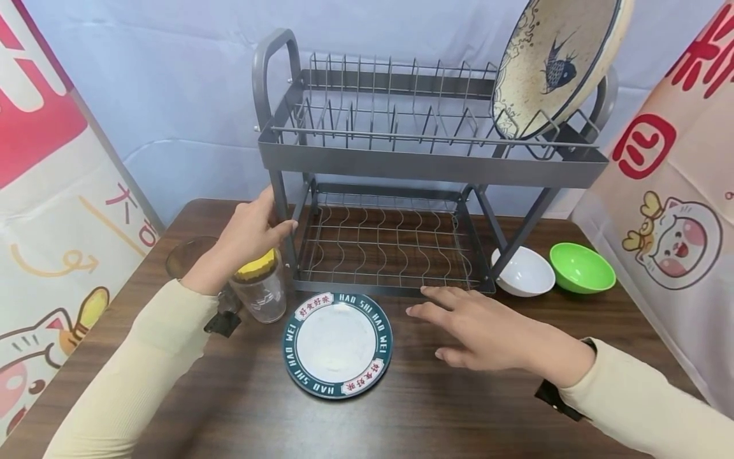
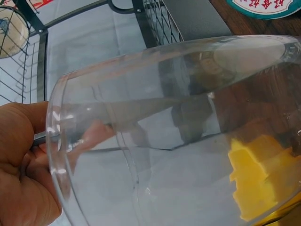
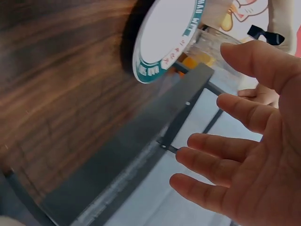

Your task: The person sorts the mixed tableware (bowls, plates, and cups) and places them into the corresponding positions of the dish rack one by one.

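A grey two-tier dish rack point(image 1: 430, 162) stands on the table. My left hand point(image 1: 246, 233) is at its left front post, thumb in front; the left wrist view shows thumb and fingers pinching a grey bar. Below the left wrist stands a clear cup point(image 1: 264, 296) with a yellow piece point(image 2: 261, 172) at its top, looming large before that camera. My right hand point(image 1: 476, 328) has its fingers spread and holds nothing, fingertips close to the rack's lower front edge. Between the hands lies a white plate point(image 1: 335, 347) with a green lettered rim.
A large fish-patterned plate point(image 1: 556, 70) leans in the upper tier's right end. A white bowl point(image 1: 526, 271) and a green bowl point(image 1: 582, 268) sit right of the rack. A brownish transparent vessel point(image 1: 186, 255) stands behind my left forearm. Printed cloths hang on both sides.
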Available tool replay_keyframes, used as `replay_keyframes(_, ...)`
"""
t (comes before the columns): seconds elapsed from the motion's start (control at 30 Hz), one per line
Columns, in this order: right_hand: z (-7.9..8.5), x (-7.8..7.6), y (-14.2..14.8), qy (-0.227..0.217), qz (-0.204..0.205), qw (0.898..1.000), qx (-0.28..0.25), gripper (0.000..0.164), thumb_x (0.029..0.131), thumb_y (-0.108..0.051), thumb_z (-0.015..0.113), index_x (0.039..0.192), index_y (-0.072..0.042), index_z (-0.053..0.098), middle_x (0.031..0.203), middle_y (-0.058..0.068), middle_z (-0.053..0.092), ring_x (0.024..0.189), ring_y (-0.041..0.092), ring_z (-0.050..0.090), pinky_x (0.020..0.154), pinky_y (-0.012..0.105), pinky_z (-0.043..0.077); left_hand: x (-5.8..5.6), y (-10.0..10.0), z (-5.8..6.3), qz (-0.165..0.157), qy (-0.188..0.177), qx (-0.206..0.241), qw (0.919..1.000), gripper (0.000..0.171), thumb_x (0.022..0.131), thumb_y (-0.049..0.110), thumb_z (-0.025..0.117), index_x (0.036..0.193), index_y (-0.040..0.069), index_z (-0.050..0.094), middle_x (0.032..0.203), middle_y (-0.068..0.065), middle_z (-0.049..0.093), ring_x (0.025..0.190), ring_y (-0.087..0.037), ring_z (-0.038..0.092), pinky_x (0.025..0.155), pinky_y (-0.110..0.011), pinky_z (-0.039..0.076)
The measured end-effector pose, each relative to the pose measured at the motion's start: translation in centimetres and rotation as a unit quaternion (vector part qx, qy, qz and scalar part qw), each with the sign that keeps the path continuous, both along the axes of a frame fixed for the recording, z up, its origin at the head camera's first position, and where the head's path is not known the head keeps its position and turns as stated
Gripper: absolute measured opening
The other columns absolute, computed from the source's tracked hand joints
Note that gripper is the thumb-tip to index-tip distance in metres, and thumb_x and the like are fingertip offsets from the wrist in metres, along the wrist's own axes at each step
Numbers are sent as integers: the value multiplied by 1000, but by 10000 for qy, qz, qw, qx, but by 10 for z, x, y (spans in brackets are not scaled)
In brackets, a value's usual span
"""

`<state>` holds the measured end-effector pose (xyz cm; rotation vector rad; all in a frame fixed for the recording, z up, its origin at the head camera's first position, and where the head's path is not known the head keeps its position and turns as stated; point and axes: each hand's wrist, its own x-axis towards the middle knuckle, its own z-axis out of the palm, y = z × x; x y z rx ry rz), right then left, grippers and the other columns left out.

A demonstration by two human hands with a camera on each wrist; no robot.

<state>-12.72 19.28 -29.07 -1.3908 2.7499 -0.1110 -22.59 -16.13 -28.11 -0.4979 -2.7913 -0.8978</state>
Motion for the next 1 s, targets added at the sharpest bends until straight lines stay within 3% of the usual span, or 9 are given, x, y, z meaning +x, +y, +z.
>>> replay_keyframes(0.23, -23, -12, -3, -477, -77, 9988, -105, 56, 83, -26, 68, 132, -9, 47, 130, 24, 46, 117, 37, 47, 88, 53, 42, 0, 2, -1, -23, -63, 89, 9999, 34, 91, 15, 62, 116, 10, 41, 80, -10, 63, 64, -21, 63, 62, -40, 50)
replay_keyframes(0.5, -42, -20, -9, -1189, -565, 9912, -115, 60, 83, -23, 67, 135, -2, 43, 130, 18, 48, 111, 30, 52, 85, 47, 45, -1, 4, 0, 18, -93, 94, 9999, 34, 91, 15, 61, 117, 10, 40, 82, -11, 64, 66, -22, 63, 63, -40, 50)
replay_keyframes(0.73, -54, -25, -21, -1563, -880, 9837, 83, 61, 85, -24, 65, 136, 0, 41, 135, 17, 44, 122, 30, 43, 94, 47, 39, 0, 2, 0, 24, -106, 103, 9999, 34, 91, 16, 61, 117, 10, 40, 81, -10, 64, 65, -21, 63, 62, -40, 50)
replay_keyframes(1.0, -66, -30, -35, -1989, -662, 9777, -89, 57, 86, -21, 66, 136, -7, 44, 134, 14, 46, 123, 28, 42, 96, 46, 36, 3, 1, 0, 61, -80, 104, 9999, 33, 91, 15, 62, 115, 10, 41, 80, -10, 63, 65, -22, 63, 62, -40, 50)
